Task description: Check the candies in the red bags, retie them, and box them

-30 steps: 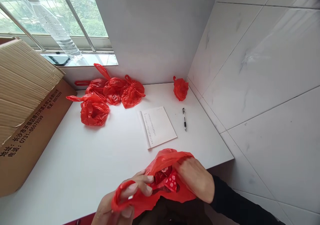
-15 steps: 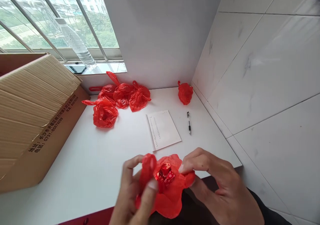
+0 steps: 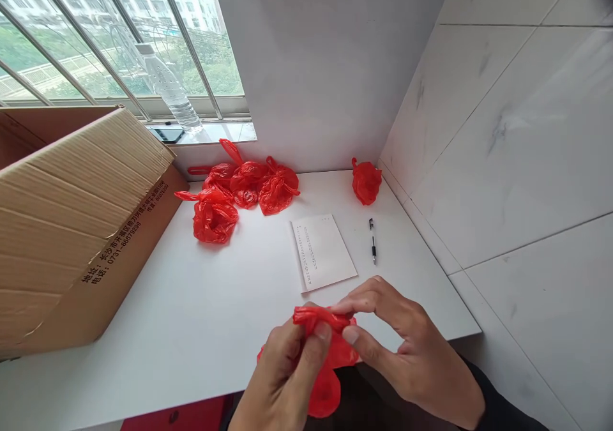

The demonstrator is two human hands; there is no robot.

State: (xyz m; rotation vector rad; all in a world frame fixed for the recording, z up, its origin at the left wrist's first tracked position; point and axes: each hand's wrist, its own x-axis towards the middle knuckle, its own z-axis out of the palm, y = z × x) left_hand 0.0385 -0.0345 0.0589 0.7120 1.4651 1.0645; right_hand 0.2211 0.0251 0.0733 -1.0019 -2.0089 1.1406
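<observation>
At the far left a cardboard box (image 3: 129, 246) stands open on the white desk (image 3: 201, 303). Behind it, a phone (image 3: 167, 135) lies on the window sill, with a water bottle (image 3: 173, 92) upright just beside it. Next come several red bags (image 3: 246, 185) bunched near the wall, one in front of the others.

In the near middle, the left hand (image 3: 292, 380) is clamped on the gathered top of a red plastic bag (image 3: 325, 389), thumb pressed over the plastic. This bag is held up between the two hands at the desk's near edge, its body hanging below the grip; its contents are hidden. Beyond it lies a printed booklet (image 3: 328, 258), then a lone red bag (image 3: 366, 183) in the corner and a pen (image 3: 373, 249) nearer.

The right hand (image 3: 407, 348) has its thumb and forefinger at the right end of the gathered plastic, slightly apart; I cannot tell whether they grip it.

The step in hand looks like closing the bag's neck by crossing or knotting its handles. The next move seems to call for a firm left pinch while the right fingers work the loose end.
</observation>
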